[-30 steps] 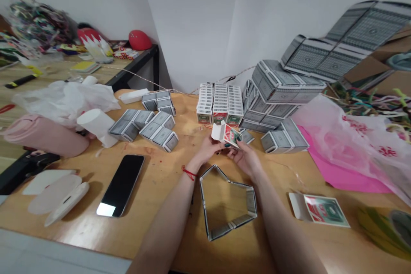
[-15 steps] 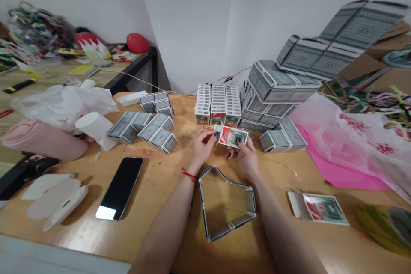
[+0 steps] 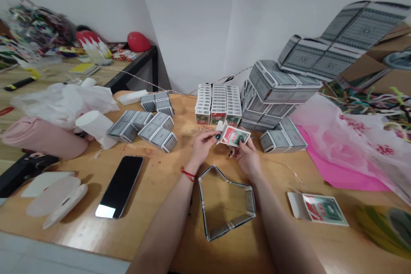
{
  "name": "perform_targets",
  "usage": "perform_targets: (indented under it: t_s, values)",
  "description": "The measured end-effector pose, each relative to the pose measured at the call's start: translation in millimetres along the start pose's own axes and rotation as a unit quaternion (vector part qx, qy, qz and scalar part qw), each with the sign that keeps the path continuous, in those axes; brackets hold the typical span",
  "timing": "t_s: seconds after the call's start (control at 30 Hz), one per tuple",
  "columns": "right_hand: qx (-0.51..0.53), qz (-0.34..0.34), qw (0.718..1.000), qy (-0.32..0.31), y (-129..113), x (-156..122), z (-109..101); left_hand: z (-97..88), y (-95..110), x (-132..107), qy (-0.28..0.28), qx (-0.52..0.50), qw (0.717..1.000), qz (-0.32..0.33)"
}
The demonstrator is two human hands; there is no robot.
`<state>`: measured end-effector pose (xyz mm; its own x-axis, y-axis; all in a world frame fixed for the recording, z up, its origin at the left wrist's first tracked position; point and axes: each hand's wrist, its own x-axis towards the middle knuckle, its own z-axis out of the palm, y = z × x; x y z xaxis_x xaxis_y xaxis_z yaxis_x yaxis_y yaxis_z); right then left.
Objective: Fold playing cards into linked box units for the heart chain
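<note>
Both my hands hold one small red, green and white card box point(image 3: 235, 136) above the wooden table point(image 3: 154, 222), just in front of three rows of the same boxes point(image 3: 218, 103). My left hand point(image 3: 202, 145) pinches the box's left end, where a white flap stands out. My right hand point(image 3: 246, 156) grips its right end from below. Between my forearms lies an open grey patterned sleeve point(image 3: 226, 202) bent into a house-like outline.
Stacked grey patterned cartons point(image 3: 276, 92) rise at the back right, and smaller ones point(image 3: 143, 126) lie at left. A black phone point(image 3: 120, 186) lies front left, a flat box point(image 3: 321, 207) front right, a pink bag point(image 3: 353, 141) at right, and white plastic and a paper roll point(image 3: 96, 126) at left.
The box was tilted with its flap standing open; my hands have turned it face up and brought the flap down towards its left end. My hands have shifted slightly away from me.
</note>
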<state>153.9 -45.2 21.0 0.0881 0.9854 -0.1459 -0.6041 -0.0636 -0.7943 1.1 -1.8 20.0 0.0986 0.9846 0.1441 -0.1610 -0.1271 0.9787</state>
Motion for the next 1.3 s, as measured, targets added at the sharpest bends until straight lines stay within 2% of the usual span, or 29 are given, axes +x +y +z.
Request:
perform_targets:
  t_s: [0.27, 0.47, 0.7, 0.93, 1.3]
  values:
    - [0.016, -0.007, 1.000, -0.010, -3, 1, -3, -0.3, 1, -2, -0.050, 0.010, 0.999, 0.015]
    - [0.019, -0.028, 0.999, -0.006, -3, 1, -5, 1.2, -1, -3, -0.059, 0.032, 0.997, 0.029]
    - [-0.002, -0.056, 0.998, 0.019, 0, 3, -10, 4.1, -6, -4, -0.096, 0.045, 0.992, 0.071]
    - [0.008, -0.069, 0.998, 0.010, 3, 5, -14, 8.8, -13, -7, -0.115, 0.042, 0.988, 0.093]
    - [-0.027, -0.081, 0.996, 0.021, 4, 7, -17, 8.5, -9, -8, -0.162, -0.016, 0.986, 0.037]
